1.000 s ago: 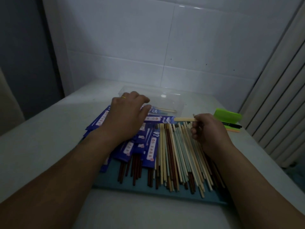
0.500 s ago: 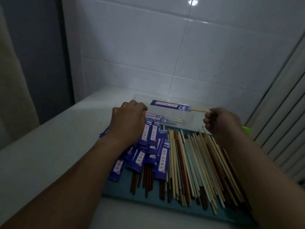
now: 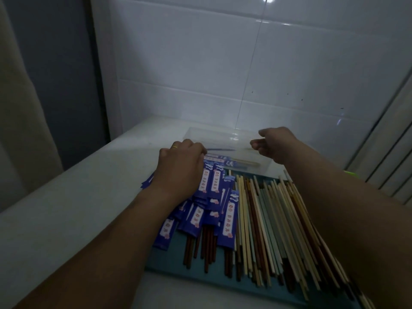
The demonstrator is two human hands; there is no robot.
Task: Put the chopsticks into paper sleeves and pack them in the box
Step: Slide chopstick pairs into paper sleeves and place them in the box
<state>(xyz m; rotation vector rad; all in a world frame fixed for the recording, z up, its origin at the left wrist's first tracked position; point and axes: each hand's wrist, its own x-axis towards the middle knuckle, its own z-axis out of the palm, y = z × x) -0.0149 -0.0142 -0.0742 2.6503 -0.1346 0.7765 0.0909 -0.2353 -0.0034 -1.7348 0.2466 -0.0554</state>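
White-tiled wall (image 3: pixel 200 63) behind, clear box (image 3: pixel 211 133) on the counter (image 3: pixel 66 197): the right hand (image 3: pixel 274 144) seems to pinch 1 blurred sleeved pair (image 3: pixel 220 149) lying crosswise over it; the left hand (image 3: pixel 180 166) rests on spare sleeves (image 3: pixel 214 184), grip hidden.

White tiled wall (image 3: pixel 200 63) behind; white table (image 3: pixel 66 208) w/ teal mat (image 3: pixel 178 262); beige curtain (image 3: pixel 20 108) left; green obj (image 3: pixel 350 172) at right edge.

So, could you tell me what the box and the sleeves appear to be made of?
The box looks like clear glossy plastic: the counter shows through its walls. The sleeves look like thin printed paper, blue with white labels.
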